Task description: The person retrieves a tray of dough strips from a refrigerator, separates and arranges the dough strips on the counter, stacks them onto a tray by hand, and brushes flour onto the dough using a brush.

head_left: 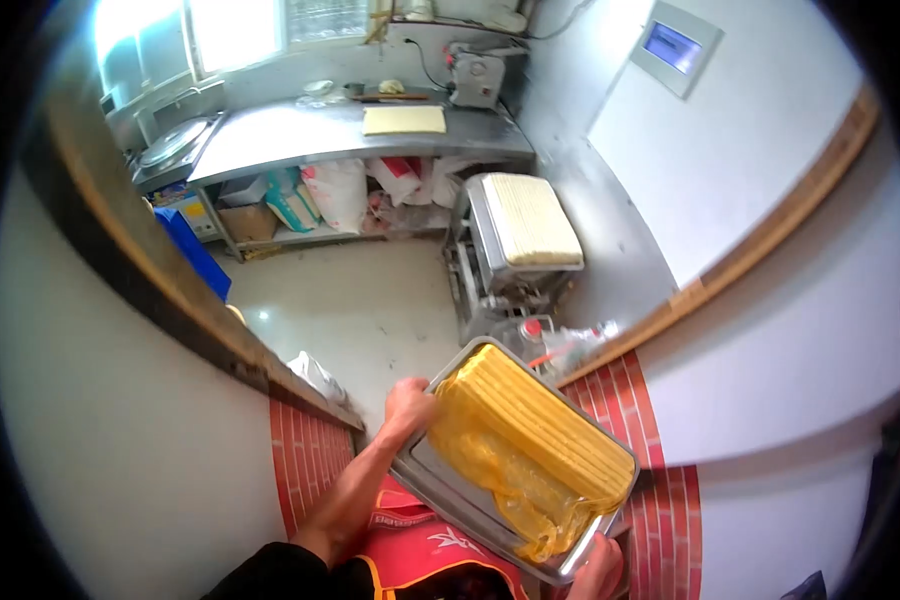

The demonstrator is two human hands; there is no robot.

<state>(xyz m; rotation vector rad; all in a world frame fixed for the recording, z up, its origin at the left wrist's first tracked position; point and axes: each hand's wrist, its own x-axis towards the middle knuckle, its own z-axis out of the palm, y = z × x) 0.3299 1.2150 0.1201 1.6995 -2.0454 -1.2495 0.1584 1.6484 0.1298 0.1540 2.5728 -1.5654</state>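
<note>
A shallow metal tray (pixel 425 470) is held tilted in front of my red apron, one hand at each end. In it lie long pale strips, dough by their look, in a row (pixel 550 405), tinted yellow by a thin plastic sheet (pixel 500 480) that bunches along the near side. My left hand (pixel 408 405) is closed on the tray's left rim, slightly blurred. At the lower right corner my right hand (pixel 597 568) grips the rim; part of it is cut off by the frame edge.
A doorway with wooden frame (pixel 240 365) surrounds me. Beyond it, a steel table (pixel 290 130) bears a pale dough slab (pixel 404 120) and a machine (pixel 477 78). Another loaded tray (pixel 532 220) rests on a metal stand. A red-capped bottle (pixel 530 330) stands near the right doorpost.
</note>
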